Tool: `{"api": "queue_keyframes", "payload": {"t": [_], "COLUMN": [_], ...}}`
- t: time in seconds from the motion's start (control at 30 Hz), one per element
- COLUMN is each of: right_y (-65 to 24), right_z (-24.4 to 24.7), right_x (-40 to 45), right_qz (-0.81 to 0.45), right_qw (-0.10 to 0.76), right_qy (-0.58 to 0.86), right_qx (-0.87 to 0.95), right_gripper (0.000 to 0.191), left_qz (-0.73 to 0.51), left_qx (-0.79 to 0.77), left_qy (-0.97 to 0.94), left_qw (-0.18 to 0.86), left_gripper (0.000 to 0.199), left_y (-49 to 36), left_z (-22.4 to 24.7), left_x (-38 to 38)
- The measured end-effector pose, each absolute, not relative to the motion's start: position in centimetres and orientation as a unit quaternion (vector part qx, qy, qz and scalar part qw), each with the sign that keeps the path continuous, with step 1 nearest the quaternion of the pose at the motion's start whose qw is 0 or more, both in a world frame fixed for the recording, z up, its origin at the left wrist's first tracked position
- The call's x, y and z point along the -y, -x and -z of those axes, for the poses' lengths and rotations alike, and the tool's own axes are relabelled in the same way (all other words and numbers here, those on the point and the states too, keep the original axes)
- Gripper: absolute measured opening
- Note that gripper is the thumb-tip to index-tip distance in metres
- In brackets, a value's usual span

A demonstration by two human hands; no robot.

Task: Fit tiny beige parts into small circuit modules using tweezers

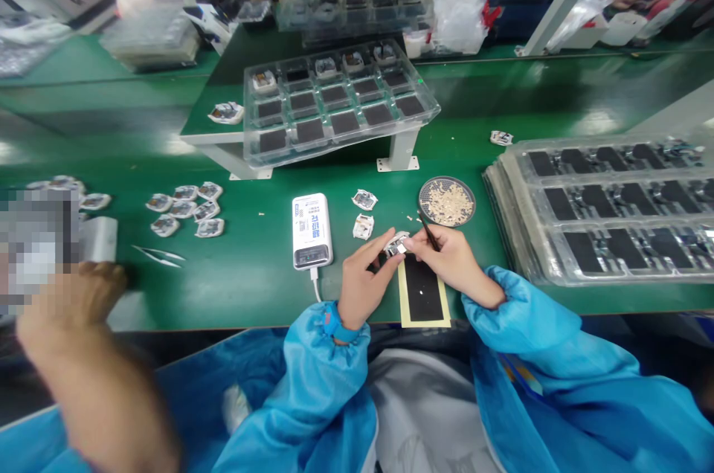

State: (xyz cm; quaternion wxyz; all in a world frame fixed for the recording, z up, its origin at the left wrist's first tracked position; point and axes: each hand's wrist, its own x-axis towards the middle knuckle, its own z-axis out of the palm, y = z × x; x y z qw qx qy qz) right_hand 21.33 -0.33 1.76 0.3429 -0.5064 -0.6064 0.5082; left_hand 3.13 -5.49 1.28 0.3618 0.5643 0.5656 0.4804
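My left hand [365,276] is closed on the edge of a small white-framed electronic part [397,244], holding it above the bench. In my right hand [449,259] are dark tweezers [428,229], gripped like a pen, while its thumb and fingertips meet the same part. Whether the tweezer tips hold anything is hidden. Below the hands lies a black mat [422,298] with a yellow border and a tiny white speck on it. Just beyond the right hand, a round dish [447,201] holds many tiny beige pieces. Two similar white parts [364,226] rest beyond the left hand.
A white power bank [311,227] with a cable stands left of my hands. Farther left are several white parts [184,209], silver tweezers [159,257] and a co-worker's blurred arm [94,354]. Stacked clear trays [613,227] sit right; another tray [340,105] tops a raised shelf.
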Motion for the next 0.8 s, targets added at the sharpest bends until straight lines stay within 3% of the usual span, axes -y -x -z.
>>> {"api": "queue_keyframes", "payload": {"t": [0.2,0.4,0.8], "right_y": [-21.37,-21.24,-20.95], "right_z": [-1.86,-2.06,-2.04], "right_x": [0.56,0.46,0.31], "right_qz": [-0.534,-0.571,-0.571], "right_qw": [0.371,0.359,0.391], "right_qy": [0.476,0.445,0.438], "right_qx": [0.592,0.588,0.574], "right_gripper": [0.040,0.039,0.042], "left_qz": [-0.471,-0.497,-0.529], "left_qx": [-0.576,-0.516,-0.462], "left_qy": [-0.525,-0.449,-0.417], "left_qw": [0.414,0.534,0.577], "left_gripper": [0.048,0.054,0.048], "left_y": [-2.93,-2.82,-3.13], "left_z": [-1.05,-0.48,-0.67], "left_x": [5.49,5.42,4.91]}}
